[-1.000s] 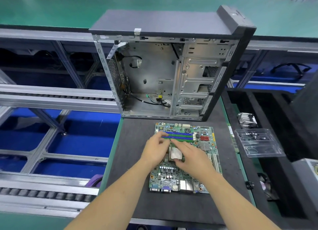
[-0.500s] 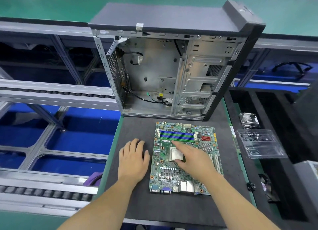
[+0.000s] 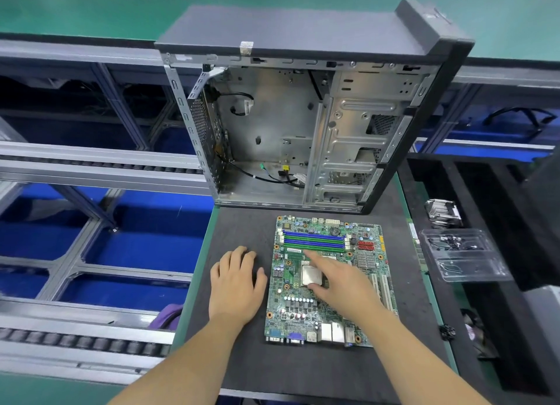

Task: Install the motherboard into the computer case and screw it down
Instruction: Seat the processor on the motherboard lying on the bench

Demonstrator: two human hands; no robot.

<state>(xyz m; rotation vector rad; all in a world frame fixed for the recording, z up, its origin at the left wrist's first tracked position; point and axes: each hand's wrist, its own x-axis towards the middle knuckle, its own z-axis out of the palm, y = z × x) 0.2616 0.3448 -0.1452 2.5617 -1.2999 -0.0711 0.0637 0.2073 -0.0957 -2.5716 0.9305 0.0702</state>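
A green motherboard (image 3: 330, 310) lies flat on the black mat (image 3: 303, 371), its port block toward me and its blue and green memory slots at the far end. Behind it stands the open computer case (image 3: 272, 126), its bare metal interior facing me with loose cables at the bottom. My left hand (image 3: 236, 283) rests flat on the mat just left of the board, fingers straight. My right hand (image 3: 342, 283) lies over the board's middle beside the silver processor (image 3: 310, 275), index finger stretched toward the memory slots.
A clear plastic tray (image 3: 463, 254) holding small screws sits to the right on a black shelf, with a metal heatsink (image 3: 442, 212) behind it. A roller conveyor frame (image 3: 91, 168) runs along the left. The mat's left edge drops off beside my left hand.
My left hand came off the motherboard and settled flat on the mat to its left. My right hand stayed over the processor area. The view shifted slightly.
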